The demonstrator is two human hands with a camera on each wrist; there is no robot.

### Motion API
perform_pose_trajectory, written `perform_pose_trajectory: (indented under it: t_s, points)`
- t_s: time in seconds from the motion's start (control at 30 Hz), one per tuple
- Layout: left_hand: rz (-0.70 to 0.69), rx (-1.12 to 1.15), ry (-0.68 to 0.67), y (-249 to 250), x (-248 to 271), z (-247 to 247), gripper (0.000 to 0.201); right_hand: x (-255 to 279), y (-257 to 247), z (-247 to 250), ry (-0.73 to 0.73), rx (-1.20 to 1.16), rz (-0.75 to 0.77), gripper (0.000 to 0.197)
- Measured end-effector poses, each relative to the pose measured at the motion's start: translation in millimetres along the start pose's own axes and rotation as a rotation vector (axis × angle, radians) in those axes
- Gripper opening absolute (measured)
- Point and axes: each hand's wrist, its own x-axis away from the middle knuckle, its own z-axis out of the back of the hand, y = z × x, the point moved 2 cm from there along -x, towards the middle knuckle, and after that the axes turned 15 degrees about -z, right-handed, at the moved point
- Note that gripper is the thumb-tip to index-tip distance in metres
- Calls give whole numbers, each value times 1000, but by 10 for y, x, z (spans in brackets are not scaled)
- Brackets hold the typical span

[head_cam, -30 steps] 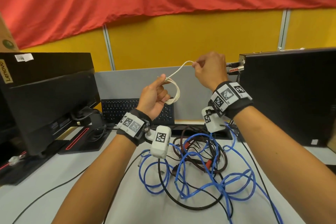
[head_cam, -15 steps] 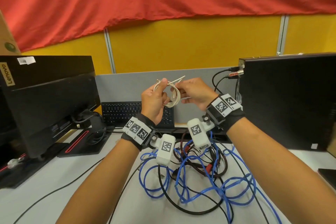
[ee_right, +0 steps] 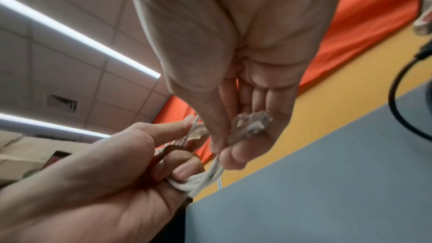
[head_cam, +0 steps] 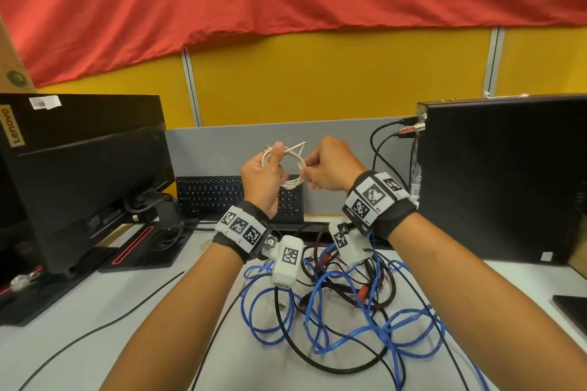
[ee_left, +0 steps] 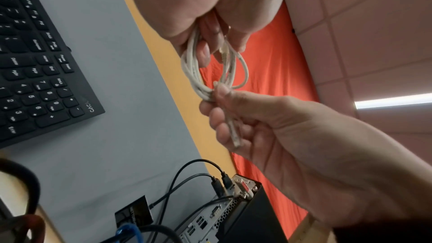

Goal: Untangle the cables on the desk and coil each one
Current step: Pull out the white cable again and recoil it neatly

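A thin white cable [head_cam: 293, 168] is wound into a small coil held up above the desk. My left hand [head_cam: 265, 181] grips one side of the coil [ee_left: 191, 69] with thumb and curled fingers. My right hand [head_cam: 330, 170] pinches the coil's other side, and the cable's clear end plug [ee_right: 251, 127] lies across its fingers. On the desk below lies a tangle of a blue cable [head_cam: 346, 327], a black cable [head_cam: 292, 346] and a dark red-brown cable [head_cam: 378, 292].
A black monitor [head_cam: 82, 187] stands at the left, a black computer case [head_cam: 505, 174] at the right with cables plugged in its back. A black keyboard [head_cam: 209, 197] leans against the grey partition [head_cam: 333, 136]. A loose black cable [head_cam: 104, 327] crosses the desk's left side.
My right hand came down and left from a raised stretch of cable to the coil. The free white end is now wound in, and both hands sit close together.
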Motion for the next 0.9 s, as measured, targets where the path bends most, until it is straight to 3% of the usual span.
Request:
perform_pose_trajectory:
  t_s: [0.2,0.43,0.67,0.8,0.9]
  points:
    - [67,55,81,-5,-120,211,22,26,105,181,84,132,82,11]
    - [79,113,4,95,-203,290,20,-70,74,343,219,79,154,11]
    - [271,116,-241,73,-157,497,15,-46,-13,343,350,220,309,17]
    - [158,-194,-561,105,-78,503,15,-24,-64,366,378,397,389,19]
    - [116,-245,-690,145,-14,359,33,20,-169,356,398,446,478,17]
